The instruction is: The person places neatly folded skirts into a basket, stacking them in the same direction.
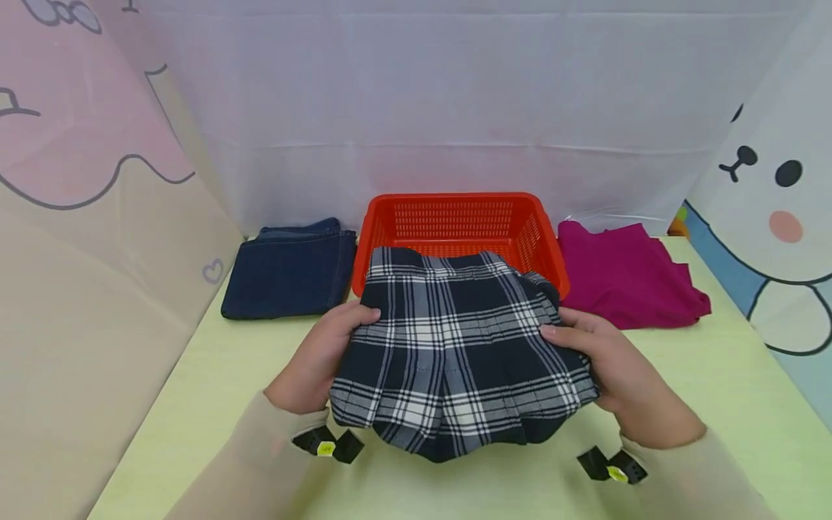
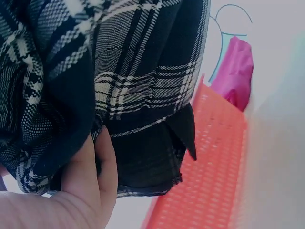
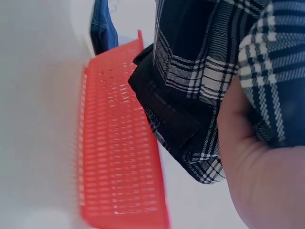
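A black, grey and white plaid pleated skirt [image 1: 448,347] is held up between both hands, spread wide in front of the red basket. My left hand [image 1: 325,354] grips its left side, thumb on the front of the cloth. On the other side my right hand [image 1: 604,361] holds the edge the same way, with the thumb across the plaid. Both wrist views show fingers tucked into the folds of the fabric. The skirt's top edge overlaps the near part of the basket in the head view.
Behind the skirt stands a red plastic basket [image 1: 455,198] with slotted walls. Folded dark blue jeans [image 1: 286,278] lie to its left on the pale table [image 1: 195,404]. A magenta garment [image 1: 630,278] lies to its right. White sheeting [image 1: 455,94] hangs behind.
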Action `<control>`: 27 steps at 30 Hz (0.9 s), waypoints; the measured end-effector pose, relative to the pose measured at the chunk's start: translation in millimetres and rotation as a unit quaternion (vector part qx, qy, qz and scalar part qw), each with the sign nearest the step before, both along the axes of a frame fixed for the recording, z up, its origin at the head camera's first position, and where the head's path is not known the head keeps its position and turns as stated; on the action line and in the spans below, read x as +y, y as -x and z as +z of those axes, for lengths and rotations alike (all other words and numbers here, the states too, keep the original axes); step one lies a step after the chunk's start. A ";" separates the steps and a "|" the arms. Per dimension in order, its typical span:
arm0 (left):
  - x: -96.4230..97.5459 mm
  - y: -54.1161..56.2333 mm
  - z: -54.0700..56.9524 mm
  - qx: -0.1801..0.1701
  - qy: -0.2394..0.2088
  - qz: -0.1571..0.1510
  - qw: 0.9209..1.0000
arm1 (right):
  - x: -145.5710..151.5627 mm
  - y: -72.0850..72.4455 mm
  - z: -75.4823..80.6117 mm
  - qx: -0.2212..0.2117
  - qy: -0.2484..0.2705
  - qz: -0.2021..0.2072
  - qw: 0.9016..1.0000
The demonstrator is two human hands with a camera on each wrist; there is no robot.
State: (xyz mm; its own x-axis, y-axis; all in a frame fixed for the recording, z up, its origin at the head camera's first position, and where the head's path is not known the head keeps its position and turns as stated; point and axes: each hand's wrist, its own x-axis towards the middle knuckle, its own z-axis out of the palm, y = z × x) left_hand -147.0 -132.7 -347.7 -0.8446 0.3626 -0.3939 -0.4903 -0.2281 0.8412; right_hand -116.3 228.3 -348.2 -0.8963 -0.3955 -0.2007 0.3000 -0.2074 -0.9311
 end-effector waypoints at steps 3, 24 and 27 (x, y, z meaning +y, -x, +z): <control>0.1 12.2 9.6 0.013 -0.010 0.005 1.000 | 0.1 10.4 12.0 -0.003 -0.018 -0.014 1.000; 16.5 139.2 31.0 0.037 0.116 0.056 0.991 | -11.5 120.1 26.8 -0.002 -0.090 -0.086 0.992; 18.2 154.3 38.7 0.038 0.143 0.056 0.987 | -14.2 134.4 31.5 0.009 -0.093 -0.092 0.991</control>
State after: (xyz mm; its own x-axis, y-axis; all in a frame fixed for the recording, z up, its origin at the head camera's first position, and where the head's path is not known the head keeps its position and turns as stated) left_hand -301.3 -114.5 -309.0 -0.9041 0.1482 -0.4008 -0.4087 -0.0257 0.9123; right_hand -250.7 214.1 -316.7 -0.9538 -0.1823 -0.2386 0.2564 -0.0804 -0.9632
